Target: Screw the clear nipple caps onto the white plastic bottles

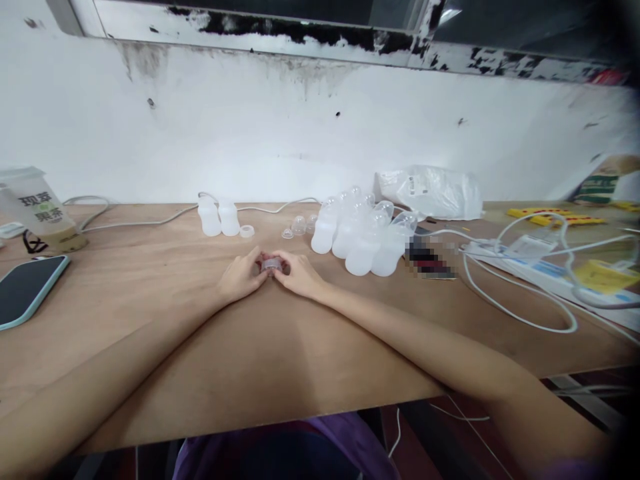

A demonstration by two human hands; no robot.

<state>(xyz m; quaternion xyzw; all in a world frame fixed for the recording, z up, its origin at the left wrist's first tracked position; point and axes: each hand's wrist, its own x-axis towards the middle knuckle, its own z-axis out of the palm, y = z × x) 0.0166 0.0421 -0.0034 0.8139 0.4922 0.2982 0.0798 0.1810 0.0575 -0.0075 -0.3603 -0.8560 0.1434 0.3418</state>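
Observation:
My left hand point(243, 275) and my right hand point(300, 273) meet over the middle of the table. Between their fingertips is a small translucent ring-shaped bottle cap part point(271, 265), gripped from both sides. Beyond the hands lies a white screw ring point(247, 231), next to two frosted white baby bottles point(229, 218) without tops. A small clear nipple point(287, 233) and some clear dome caps point(299, 225) rest a little farther back. To the right stand several frosted bottles point(361, 253) with clear domes on top, bunched close together.
A drink cup point(47, 213) and a phone point(30, 290) are at the left. A white plastic bag point(433, 192) leans on the wall. Cables and a power strip point(545, 267) spread over the right side, with yellow pieces point(555, 217) behind. The table's front edge is near my body.

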